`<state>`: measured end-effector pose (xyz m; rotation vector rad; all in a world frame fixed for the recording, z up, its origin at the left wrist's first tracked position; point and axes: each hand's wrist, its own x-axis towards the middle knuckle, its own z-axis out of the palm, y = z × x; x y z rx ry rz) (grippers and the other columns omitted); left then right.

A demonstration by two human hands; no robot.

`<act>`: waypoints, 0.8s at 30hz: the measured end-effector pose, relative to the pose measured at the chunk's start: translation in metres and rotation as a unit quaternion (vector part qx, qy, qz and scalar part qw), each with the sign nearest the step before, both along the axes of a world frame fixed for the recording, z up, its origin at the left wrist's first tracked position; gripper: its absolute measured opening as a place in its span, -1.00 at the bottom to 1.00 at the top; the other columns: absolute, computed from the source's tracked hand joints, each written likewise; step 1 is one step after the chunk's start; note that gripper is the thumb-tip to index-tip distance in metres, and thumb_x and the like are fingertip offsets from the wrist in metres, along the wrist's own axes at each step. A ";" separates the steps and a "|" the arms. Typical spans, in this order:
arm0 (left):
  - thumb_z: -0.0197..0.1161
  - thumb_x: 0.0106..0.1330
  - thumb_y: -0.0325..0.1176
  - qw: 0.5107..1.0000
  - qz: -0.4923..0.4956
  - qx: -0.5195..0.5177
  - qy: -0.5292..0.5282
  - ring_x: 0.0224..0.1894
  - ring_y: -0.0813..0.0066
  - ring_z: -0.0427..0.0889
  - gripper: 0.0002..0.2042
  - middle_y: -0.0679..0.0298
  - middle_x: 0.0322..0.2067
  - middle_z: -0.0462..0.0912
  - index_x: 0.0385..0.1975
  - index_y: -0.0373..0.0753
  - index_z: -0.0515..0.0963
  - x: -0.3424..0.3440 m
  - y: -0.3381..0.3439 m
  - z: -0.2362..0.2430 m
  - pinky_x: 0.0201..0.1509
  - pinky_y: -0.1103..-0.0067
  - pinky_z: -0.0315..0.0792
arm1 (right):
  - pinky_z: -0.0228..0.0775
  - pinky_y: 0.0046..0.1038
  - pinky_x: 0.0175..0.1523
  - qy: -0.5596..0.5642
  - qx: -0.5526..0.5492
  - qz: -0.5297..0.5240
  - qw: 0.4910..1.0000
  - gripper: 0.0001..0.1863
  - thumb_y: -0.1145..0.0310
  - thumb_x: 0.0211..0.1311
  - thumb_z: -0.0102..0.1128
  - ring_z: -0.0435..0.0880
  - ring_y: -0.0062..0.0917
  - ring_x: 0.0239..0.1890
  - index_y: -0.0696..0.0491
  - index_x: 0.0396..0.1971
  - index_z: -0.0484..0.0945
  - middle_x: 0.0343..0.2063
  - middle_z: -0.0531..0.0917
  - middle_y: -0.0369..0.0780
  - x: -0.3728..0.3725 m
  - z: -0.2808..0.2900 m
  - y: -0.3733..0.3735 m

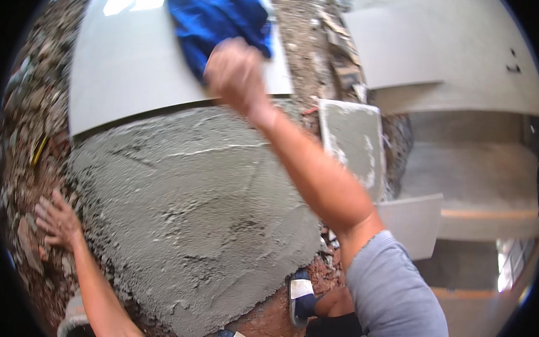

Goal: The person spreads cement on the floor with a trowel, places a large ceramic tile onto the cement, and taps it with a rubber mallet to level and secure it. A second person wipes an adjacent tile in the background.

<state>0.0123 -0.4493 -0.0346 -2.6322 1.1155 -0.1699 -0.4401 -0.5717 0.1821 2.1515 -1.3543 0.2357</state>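
Wet grey mortar [202, 225] covers the bed in front of me, bordered at the top by a large pale tile [122, 56]. On that tile lies a crumpled blue cloth [215, 15]. My right hand [237, 78], slightly blurred, is over the cloth's lower part with fingers curled; what, if anything, is inside them is hidden. My left hand [57, 223] has its fingers spread at the rubble along the mortar's left edge, holding nothing.
Rubble [34, 101] lines the left side, with a bucket [74, 313] lower down. At right are a mortar-smeared board [351, 135], leaning tile pieces [413, 227] and concrete steps [477, 176]. My feet in sandals [300, 300] are at the bottom.
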 end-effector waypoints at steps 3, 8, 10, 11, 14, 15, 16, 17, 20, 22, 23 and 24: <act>-0.37 0.33 0.42 0.999 -0.003 -0.030 -0.009 0.52 0.16 -0.16 -0.25 0.38 0.48 -0.06 0.44 0.14 0.07 0.002 -0.004 -0.008 0.39 -0.16 -0.29 | 0.35 -0.17 -0.14 -0.107 0.225 0.039 0.968 -0.76 0.36 0.17 0.02 0.42 -0.28 -0.47 0.06 -0.68 0.36 -0.62 0.37 -0.16 -0.038 0.007 0.189; -0.40 0.30 0.45 0.997 -0.004 -0.072 0.034 0.52 0.17 -0.23 -0.21 0.40 0.50 -0.15 0.45 0.12 0.03 0.013 -0.016 -0.023 0.39 -0.18 -0.33 | 0.33 -0.18 0.16 -0.311 0.404 -0.347 0.787 -0.70 0.24 0.31 0.04 0.55 -0.11 -0.01 0.20 -0.30 0.56 -0.15 0.58 0.02 -0.121 0.093 0.472; -0.43 0.29 0.46 0.984 0.024 -0.065 0.166 0.53 0.15 -0.28 -0.17 0.37 0.50 -0.18 0.47 0.10 -0.05 0.023 -0.026 -0.013 0.41 -0.16 -0.39 | 0.37 -0.19 0.17 -0.319 0.319 -0.438 0.777 -0.67 0.22 0.30 0.05 0.53 -0.09 0.07 0.16 -0.14 0.59 -0.02 0.56 0.04 -0.134 0.122 0.567; -0.35 0.32 0.41 0.985 0.022 -0.053 0.165 0.50 0.09 -0.15 -0.21 0.32 0.49 -0.09 0.42 0.02 0.11 0.031 -0.032 0.000 0.37 -0.21 -0.30 | 0.39 -0.19 0.13 -0.350 0.310 -0.485 0.739 -0.65 0.18 0.31 0.05 0.55 -0.09 0.04 0.14 -0.12 0.59 -0.05 0.58 0.03 -0.137 0.131 0.607; -0.21 0.38 0.24 0.975 -0.037 -0.145 0.161 0.25 0.00 0.33 -0.36 0.13 0.23 0.39 0.17 -0.15 0.42 0.011 -0.014 0.037 0.26 0.03 0.18 | 0.41 -0.23 0.10 -0.383 0.400 -0.593 0.584 -0.58 0.07 0.36 0.00 0.59 -0.13 0.00 0.13 -0.13 0.59 -0.12 0.62 0.00 -0.152 0.142 0.694; -0.16 0.42 0.15 0.959 -0.100 -0.150 0.220 0.14 -0.02 0.46 -0.44 0.09 0.10 0.52 0.08 -0.20 0.49 -0.005 0.002 0.054 0.19 0.14 0.31 | 0.41 -0.24 0.09 -0.399 0.411 -0.613 0.543 -0.57 0.05 0.37 -0.03 0.60 -0.15 -0.01 0.13 -0.13 0.59 -0.14 0.63 0.00 -0.153 0.137 0.710; -0.14 0.51 -0.13 0.895 -0.271 -0.292 0.201 0.00 -0.03 0.54 -0.56 -0.02 0.05 0.53 0.09 -0.39 0.43 -0.043 0.024 0.065 0.10 0.29 0.40 | 0.41 -0.24 0.08 -0.416 0.422 -0.628 0.504 -0.55 0.02 0.39 -0.06 0.61 -0.16 -0.03 0.12 -0.12 0.59 -0.16 0.64 0.00 -0.156 0.131 0.719; -0.16 0.51 -0.27 0.776 -0.402 -0.411 0.257 0.09 0.00 0.51 -0.60 -0.05 0.12 0.49 0.11 -0.48 0.38 -0.095 0.055 0.076 0.17 0.26 0.38 | 0.41 -0.24 0.07 -0.436 0.428 -0.642 0.463 -0.53 0.00 0.41 -0.08 0.63 -0.18 -0.04 0.11 -0.12 0.59 -0.18 0.65 0.00 -0.156 0.126 0.723; -0.11 0.47 -0.34 0.649 -0.510 -0.151 0.544 0.37 0.03 0.20 -0.59 -0.06 0.26 0.36 0.23 -0.41 0.32 -0.272 0.209 0.129 0.48 0.25 -0.05 | 0.26 -0.35 0.29 -0.532 0.259 -0.486 0.643 -0.48 0.07 0.43 -0.06 0.48 -0.25 0.20 0.19 0.15 0.44 0.13 0.51 0.03 -0.151 0.102 0.694; -0.15 0.46 -0.12 0.466 -0.466 0.068 0.749 0.43 0.08 0.11 -0.45 -0.03 0.36 0.20 0.33 -0.36 0.19 -0.379 0.294 0.179 0.50 0.30 -0.11 | 0.09 -0.37 0.40 -0.575 0.218 -0.367 0.698 -0.37 0.09 0.45 -0.07 0.31 -0.21 0.34 0.29 0.29 0.23 0.26 0.35 0.07 -0.157 0.092 0.659; -0.20 0.45 0.02 0.423 -0.338 0.149 0.827 0.42 0.09 0.12 -0.37 0.00 0.38 0.15 0.36 -0.32 0.12 -0.432 0.338 0.205 0.49 0.29 -0.07 | 0.00 -0.34 0.44 -0.580 0.192 -0.297 0.734 -0.33 0.07 0.47 -0.12 0.24 -0.17 0.37 0.31 0.33 0.12 0.31 0.27 0.11 -0.155 0.083 0.640; -0.25 0.43 0.16 0.381 -0.200 0.208 0.878 0.42 0.09 0.13 -0.29 0.03 0.40 0.11 0.40 -0.28 0.05 -0.480 0.376 0.229 0.48 0.28 -0.03 | -0.09 -0.35 0.47 -0.589 0.190 -0.241 0.747 -0.31 0.04 0.48 -0.14 0.16 -0.18 0.41 0.29 0.35 0.09 0.34 0.22 0.10 -0.155 0.077 0.630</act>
